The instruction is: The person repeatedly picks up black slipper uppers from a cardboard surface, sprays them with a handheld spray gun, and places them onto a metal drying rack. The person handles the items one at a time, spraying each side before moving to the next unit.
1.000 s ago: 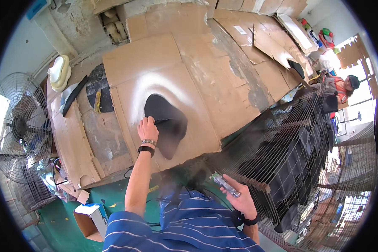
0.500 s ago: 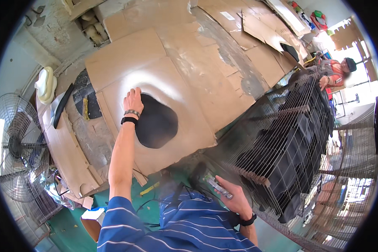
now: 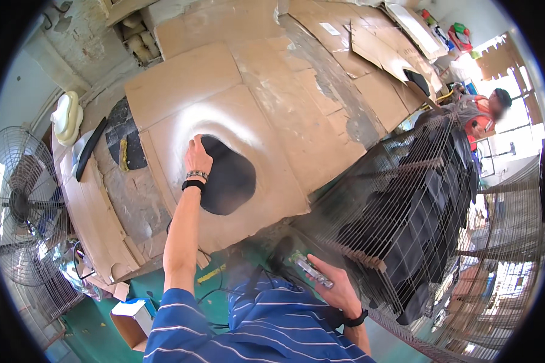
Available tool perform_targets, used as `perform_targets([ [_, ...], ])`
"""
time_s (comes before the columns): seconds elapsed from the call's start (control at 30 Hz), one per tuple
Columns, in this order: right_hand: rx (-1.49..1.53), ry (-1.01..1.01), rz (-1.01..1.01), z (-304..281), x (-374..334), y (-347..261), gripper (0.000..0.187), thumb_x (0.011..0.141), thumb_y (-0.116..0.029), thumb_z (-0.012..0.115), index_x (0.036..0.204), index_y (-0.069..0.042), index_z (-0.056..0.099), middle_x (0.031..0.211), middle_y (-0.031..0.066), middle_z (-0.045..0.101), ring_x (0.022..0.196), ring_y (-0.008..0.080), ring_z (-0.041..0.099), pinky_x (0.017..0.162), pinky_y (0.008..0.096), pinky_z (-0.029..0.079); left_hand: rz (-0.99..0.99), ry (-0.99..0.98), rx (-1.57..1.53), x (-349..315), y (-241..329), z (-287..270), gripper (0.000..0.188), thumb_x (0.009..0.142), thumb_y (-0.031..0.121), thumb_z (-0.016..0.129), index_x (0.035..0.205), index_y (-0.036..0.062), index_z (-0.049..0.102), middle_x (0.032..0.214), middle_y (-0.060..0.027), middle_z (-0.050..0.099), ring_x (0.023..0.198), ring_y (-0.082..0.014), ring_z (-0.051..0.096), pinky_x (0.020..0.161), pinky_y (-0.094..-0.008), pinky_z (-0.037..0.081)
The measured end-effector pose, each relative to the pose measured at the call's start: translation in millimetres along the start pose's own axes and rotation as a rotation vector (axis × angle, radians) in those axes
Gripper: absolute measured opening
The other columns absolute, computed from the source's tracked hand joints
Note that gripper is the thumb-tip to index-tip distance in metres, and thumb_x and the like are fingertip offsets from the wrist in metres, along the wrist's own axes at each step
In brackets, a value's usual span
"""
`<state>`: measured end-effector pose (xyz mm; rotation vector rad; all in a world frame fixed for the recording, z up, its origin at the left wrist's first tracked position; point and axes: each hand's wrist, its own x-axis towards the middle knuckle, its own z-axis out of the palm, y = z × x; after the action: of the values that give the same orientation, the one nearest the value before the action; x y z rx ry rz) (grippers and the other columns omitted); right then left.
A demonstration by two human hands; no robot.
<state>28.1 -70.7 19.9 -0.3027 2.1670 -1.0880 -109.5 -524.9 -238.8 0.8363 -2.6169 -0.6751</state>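
A flat black rounded piece of sheet material point(image 3: 230, 175) lies on the brown cardboard table cover point(image 3: 272, 199), within a whitish sprayed-looking patch. My left hand point(image 3: 198, 158) is at its upper left edge, fingers curled and pinching that edge; the fingertips are partly hidden. Low over the floor, to the right of my lap, my right hand point(image 3: 339, 287) is wrapped round a slim silver tool point(image 3: 312, 270) that looks like a spray gun. Its front end is blurred. Dark cords or hoses point(image 3: 215, 296) run by my lap.
Beside the table on the right stands a wire rack point(image 3: 369, 257) loaded with black sheets point(image 3: 415, 212). A large fan point(image 3: 21, 206) is at the left. An open box point(image 3: 133, 320) sits on the green floor point(image 3: 91, 330). Another person point(image 3: 481, 112) is beyond the rack.
My left hand has moved slightly right and nearer, its fingers now more curled at the black piece's edge. My right hand still holds the silver tool. The person beyond the rack has changed pose.
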Motion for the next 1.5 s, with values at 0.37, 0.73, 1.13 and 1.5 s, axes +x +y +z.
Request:
perform_targets([
  [0.37, 0.054, 0.074, -0.177, -13, -10, -15, 0.072, 0.073, 0.007, 0.062, 0.144, -0.005, 0.058, 0.112, 0.0186, 0.072, 0.095, 0.0324, 0.072, 0.087, 0.0348, 0.055, 0.228, -0.155, 0.12, -160, 48, -31, 0.048, 0.082, 0.016, 0.073, 0.128, 0.0084, 0.059, 0.143, -0.01, 0.053, 0.142, -0.0308, 0.042, 0.113, -0.0559, 0.036],
  [0.73, 0.082, 0.127, -0.305, -38, -31, -45, 0.057, 0.084, 0.009, 0.063, 0.14, 0.003, 0.059, 0.1, 0.0136, 0.073, 0.087, 0.02, 0.073, 0.08, 0.031, 0.056, 0.291, -0.064, 0.148, -89, 37, -11, 0.038, 0.087, 0.023, 0.074, 0.12, 0.0096, 0.06, 0.149, -0.0097, 0.05, 0.143, -0.0334, 0.041, 0.113, -0.0573, 0.037],
  [1.13, -0.013, 0.132, -0.306, -47, -50, -60, 0.064, 0.078, 0.007, 0.07, 0.14, 0.001, 0.059, 0.096, 0.0169, 0.067, 0.077, 0.0302, 0.065, 0.074, 0.0335, 0.053, 0.025, -0.034, -0.363, -146, 42, -54, 0.031, 0.089, 0.016, 0.073, 0.116, 0.0059, 0.06, 0.114, -0.0151, 0.067, 0.108, -0.0356, 0.064, 0.092, -0.0457, 0.052],
  [1.5, -0.162, 0.06, -0.407, -68, -59, -73, 0.061, 0.08, 0.003, 0.077, 0.138, 0.0, 0.061, 0.097, 0.0174, 0.07, 0.081, 0.0301, 0.07, 0.073, 0.0342, 0.055, -0.399, -0.469, -0.276, -357, -28, -71, 0.028, 0.09, 0.034, 0.069, 0.101, 0.0089, 0.075, 0.093, -0.0151, 0.077, 0.091, -0.0331, 0.074, 0.083, -0.0434, 0.057],
])
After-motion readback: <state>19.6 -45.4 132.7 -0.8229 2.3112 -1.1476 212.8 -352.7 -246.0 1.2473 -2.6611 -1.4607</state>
